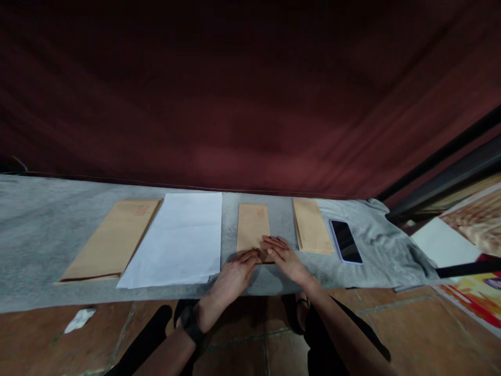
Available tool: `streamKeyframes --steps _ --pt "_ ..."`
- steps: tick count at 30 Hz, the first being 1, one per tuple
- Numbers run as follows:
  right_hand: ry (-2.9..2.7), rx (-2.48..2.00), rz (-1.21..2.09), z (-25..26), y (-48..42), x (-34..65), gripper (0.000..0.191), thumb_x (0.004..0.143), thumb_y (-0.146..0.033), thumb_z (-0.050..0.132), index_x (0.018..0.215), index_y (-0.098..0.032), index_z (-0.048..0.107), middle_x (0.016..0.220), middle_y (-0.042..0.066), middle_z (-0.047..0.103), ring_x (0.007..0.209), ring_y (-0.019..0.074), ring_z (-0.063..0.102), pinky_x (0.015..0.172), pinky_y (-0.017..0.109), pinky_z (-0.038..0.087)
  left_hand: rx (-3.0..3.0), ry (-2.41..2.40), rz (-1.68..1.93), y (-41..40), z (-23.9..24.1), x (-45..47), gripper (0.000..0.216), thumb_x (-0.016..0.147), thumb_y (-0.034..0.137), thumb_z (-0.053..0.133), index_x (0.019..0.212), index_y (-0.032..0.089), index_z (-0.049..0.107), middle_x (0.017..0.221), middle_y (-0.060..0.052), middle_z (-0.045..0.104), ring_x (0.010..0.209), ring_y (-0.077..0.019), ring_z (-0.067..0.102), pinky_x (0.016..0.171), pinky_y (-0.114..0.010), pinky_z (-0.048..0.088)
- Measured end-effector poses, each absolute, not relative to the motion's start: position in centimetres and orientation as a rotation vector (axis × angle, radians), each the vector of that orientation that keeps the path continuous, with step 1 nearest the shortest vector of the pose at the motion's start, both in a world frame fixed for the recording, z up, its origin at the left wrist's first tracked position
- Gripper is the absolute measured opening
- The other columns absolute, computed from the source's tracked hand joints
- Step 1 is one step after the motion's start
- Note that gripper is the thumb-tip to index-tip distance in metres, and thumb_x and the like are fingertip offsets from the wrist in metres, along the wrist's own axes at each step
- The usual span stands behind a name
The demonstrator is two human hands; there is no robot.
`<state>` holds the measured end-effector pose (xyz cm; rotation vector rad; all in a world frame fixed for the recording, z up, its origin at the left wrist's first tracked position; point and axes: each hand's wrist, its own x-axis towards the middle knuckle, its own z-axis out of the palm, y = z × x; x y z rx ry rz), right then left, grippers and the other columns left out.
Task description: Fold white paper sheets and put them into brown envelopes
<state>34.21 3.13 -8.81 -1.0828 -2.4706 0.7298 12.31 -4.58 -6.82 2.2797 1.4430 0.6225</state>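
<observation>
A small brown paper envelope with red print near its top right corner lies upright in front of me on the grey cloth. My left hand rests on its lower left part, fingers stretched and close together. On the lower right part lies my right hand, open, with its fingers extended flat across the paper. The envelope's lower portion is partly hidden under both hands. To the right is a stack of similar small envelopes. Left of the envelope lie white paper sheets.
Larger brown envelopes are stacked at the left. A phone lies right of the small stack. The grey cloth covers a narrow table before a dark red curtain. Scrap paper lies on the tiled floor.
</observation>
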Motion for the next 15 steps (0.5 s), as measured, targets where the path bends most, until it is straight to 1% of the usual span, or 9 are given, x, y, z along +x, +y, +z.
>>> streamKeyframes --steps 1,3,6,7,9,11,15 --pt "-2.46 -1.058 0.755 -8.6 3.0 34.4 0.042 0.107 -0.044 0.038 0.142 -0.031 0.058 0.151 0.004 0.055 0.143 0.0193 0.046 0.123 0.049 0.027 2.277 1.44 0.619 -4.6 -6.8 12.3 0.032 0.099 0.013 0.045 0.125 0.019 0.062 0.135 -0.009 0.066 0.125 -0.0204 0.062 0.105 -0.036 0.052" --pt "-2.507 -0.981 0.759 -8.1 2.7 34.7 0.042 0.102 -0.045 0.052 0.141 -0.029 0.058 0.151 0.006 0.055 0.143 0.0214 0.046 0.124 0.05 0.026 2.282 1.439 0.609 -4.8 -6.8 12.3 0.033 0.099 0.014 0.046 0.128 0.02 0.061 0.137 -0.008 0.065 0.128 -0.0197 0.06 0.108 -0.036 0.051" --pt "-2.637 -0.861 0.711 -7.4 2.1 35.1 0.055 0.093 -0.041 0.068 0.145 -0.028 0.054 0.155 0.007 0.049 0.145 0.0235 0.043 0.124 0.051 0.024 2.316 1.465 0.611 -4.9 -7.0 12.0 0.035 0.099 0.014 0.047 0.13 0.022 0.06 0.138 -0.007 0.064 0.131 -0.0197 0.058 0.11 -0.038 0.049" --pt "-2.66 -0.84 0.695 -7.3 2.0 35.3 0.056 0.092 -0.038 0.07 0.145 -0.028 0.054 0.155 0.007 0.05 0.144 0.0232 0.043 0.124 0.051 0.024 2.329 1.487 0.615 -4.9 -7.1 11.9 0.035 0.099 0.014 0.048 0.13 0.021 0.06 0.137 -0.008 0.065 0.13 -0.0203 0.059 0.11 -0.039 0.049" --pt "-2.663 -0.824 0.668 -7.2 1.9 35.5 0.05 0.092 -0.03 0.07 0.141 -0.028 0.057 0.151 0.006 0.054 0.141 0.0214 0.047 0.123 0.049 0.027 2.348 1.537 0.62 -4.8 -7.5 11.7 0.033 0.099 0.015 0.049 0.13 0.019 0.06 0.133 -0.009 0.067 0.127 -0.0218 0.061 0.108 -0.041 0.051" --pt "-2.63 -0.82 0.657 -7.2 2.0 35.5 0.041 0.093 -0.025 0.068 0.134 -0.028 0.062 0.145 0.005 0.06 0.135 0.0195 0.054 0.121 0.047 0.032 2.344 1.58 0.634 -4.6 -7.7 11.6 0.03 0.1 0.017 0.049 0.127 0.018 0.061 0.13 -0.01 0.069 0.123 -0.0227 0.063 0.106 -0.041 0.053" --pt "-2.515 -0.87 0.651 -7.6 2.0 35.0 0.02 0.096 -0.022 0.063 0.115 -0.025 0.069 0.131 0.004 0.069 0.123 0.0171 0.063 0.116 0.043 0.039 2.334 1.597 0.665 -4.4 -7.9 11.8 0.027 0.102 0.018 0.045 0.121 0.017 0.063 0.127 -0.009 0.069 0.122 -0.0217 0.063 0.104 -0.039 0.053"
